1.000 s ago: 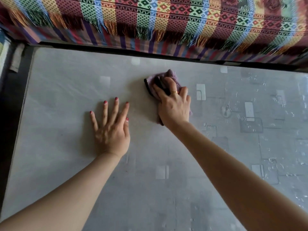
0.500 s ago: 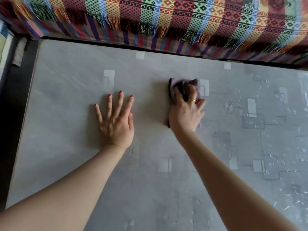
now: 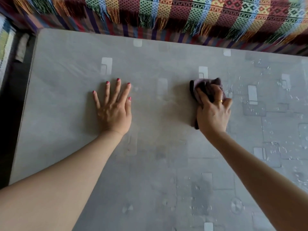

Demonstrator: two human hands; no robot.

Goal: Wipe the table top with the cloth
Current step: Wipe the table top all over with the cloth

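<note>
Fingers of right hand (image 3: 212,112) curled round bunched purple cloth (image 3: 207,88), pressing it onto grey table top (image 3: 66,97), right of centre; left hand (image 3: 113,105) spread flat, bracing, holding nothing; mid-wipe, judging by droplets (image 3: 266,67) on the right; next, probably a sweep rightward with steady downward pressure.

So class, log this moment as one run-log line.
step: wiping | right hand: grips cloth on table top | left hand: flat on table | droplets: right side
</note>
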